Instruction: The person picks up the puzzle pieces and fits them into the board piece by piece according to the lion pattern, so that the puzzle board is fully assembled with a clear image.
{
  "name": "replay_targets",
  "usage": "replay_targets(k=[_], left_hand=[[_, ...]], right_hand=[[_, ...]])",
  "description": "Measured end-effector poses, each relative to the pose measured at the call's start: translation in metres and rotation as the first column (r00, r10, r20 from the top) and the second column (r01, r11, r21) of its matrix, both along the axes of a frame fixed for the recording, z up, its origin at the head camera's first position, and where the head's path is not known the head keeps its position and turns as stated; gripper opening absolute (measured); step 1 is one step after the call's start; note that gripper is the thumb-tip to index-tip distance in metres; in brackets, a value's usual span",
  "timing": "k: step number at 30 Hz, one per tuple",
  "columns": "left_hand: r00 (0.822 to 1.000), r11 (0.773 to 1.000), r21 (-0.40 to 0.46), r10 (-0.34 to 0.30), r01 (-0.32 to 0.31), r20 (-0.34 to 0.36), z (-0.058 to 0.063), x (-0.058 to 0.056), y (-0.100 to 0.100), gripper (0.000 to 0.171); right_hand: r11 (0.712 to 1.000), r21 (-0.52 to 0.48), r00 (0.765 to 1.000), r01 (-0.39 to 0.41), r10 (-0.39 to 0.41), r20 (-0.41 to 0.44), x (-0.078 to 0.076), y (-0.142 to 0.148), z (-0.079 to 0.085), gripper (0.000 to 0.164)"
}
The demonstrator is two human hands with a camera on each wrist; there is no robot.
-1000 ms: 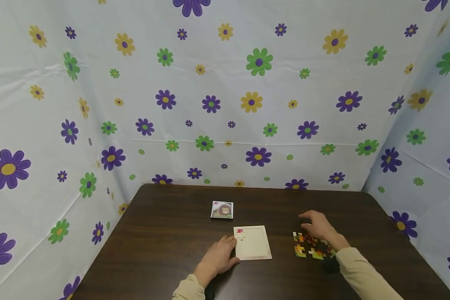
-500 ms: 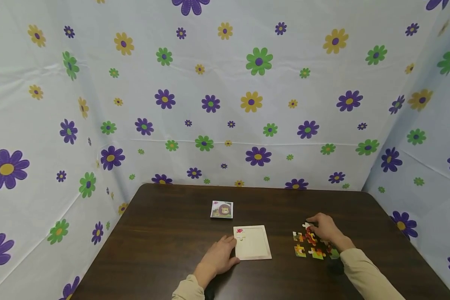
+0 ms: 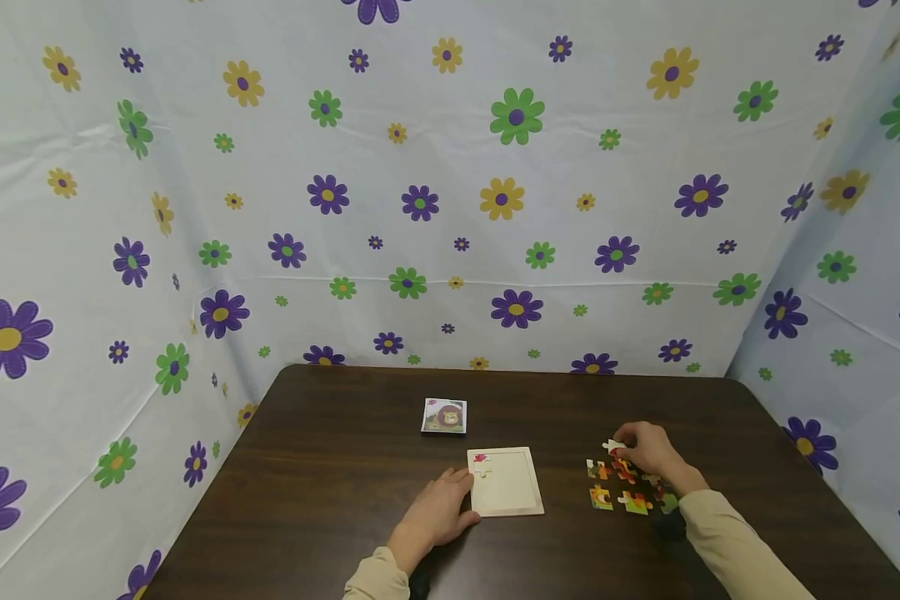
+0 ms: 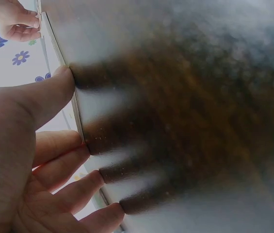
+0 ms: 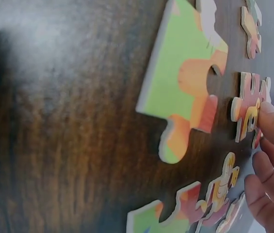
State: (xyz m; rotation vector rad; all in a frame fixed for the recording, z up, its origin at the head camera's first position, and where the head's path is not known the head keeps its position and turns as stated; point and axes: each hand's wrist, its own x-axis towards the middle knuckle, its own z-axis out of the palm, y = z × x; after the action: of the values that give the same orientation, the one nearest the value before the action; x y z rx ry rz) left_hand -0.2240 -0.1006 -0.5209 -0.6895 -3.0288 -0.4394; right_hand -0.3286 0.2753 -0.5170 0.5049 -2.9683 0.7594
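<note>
A pale square puzzle tray (image 3: 506, 487) lies on the table, with a pink-and-white puzzle piece (image 3: 482, 459) in its upper left corner. My left hand (image 3: 435, 508) rests at the tray's left edge, fingers spread; in the left wrist view its fingertips touch down along that edge. Over to the right, my right hand (image 3: 651, 448) pinches a white-and-red puzzle piece (image 3: 612, 446) between thumb and fingers, at the far side of several loose pieces. A green-and-orange piece (image 5: 180, 73) is large in the right wrist view. Thumb and fingers hide part of the pinched piece.
A small lion picture (image 3: 444, 416) lies behind the tray, to its left. Loose pieces (image 3: 634, 502) lie below and beside my right hand. The dark table (image 3: 330, 467) ends at a flowered cloth (image 3: 450, 167) behind and at both sides.
My right hand has moved right and onto the white-and-red piece, and now pinches it, shifted slightly left. My left hand stays at the tray. The head view has tilted slightly.
</note>
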Motion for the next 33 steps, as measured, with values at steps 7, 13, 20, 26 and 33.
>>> replay_targets(k=[7,13,20,26,33], left_hand=[[1.000,1.000,0.006,-0.004,0.004,-0.007,0.002,0.000,-0.001,0.043],[1.000,1.000,0.003,-0.005,0.005,-0.024,0.001,-0.001,-0.003,0.043],[1.000,1.000,-0.004,0.005,-0.005,-0.006,-0.001,0.000,-0.002,0.044],[1.000,1.000,-0.008,-0.001,0.001,-0.006,0.001,0.000,-0.002,0.045],[1.000,1.000,-0.013,-0.008,0.008,-0.017,0.001,0.001,-0.001,0.043]], right_hand=[[0.999,0.005,0.999,0.032,-0.032,0.023,-0.002,-0.003,0.003,0.014],[0.999,-0.012,0.999,0.047,-0.047,-0.006,0.000,-0.008,0.006,0.016],[0.998,-0.043,0.997,0.034,-0.037,-0.070,0.003,-0.017,0.006,0.008],[0.991,-0.135,0.992,0.009,-0.026,-0.124,0.003,-0.041,0.020,0.005],[0.978,-0.200,0.994,-0.051,0.031,-0.103,0.005,-0.084,0.034,0.005]])
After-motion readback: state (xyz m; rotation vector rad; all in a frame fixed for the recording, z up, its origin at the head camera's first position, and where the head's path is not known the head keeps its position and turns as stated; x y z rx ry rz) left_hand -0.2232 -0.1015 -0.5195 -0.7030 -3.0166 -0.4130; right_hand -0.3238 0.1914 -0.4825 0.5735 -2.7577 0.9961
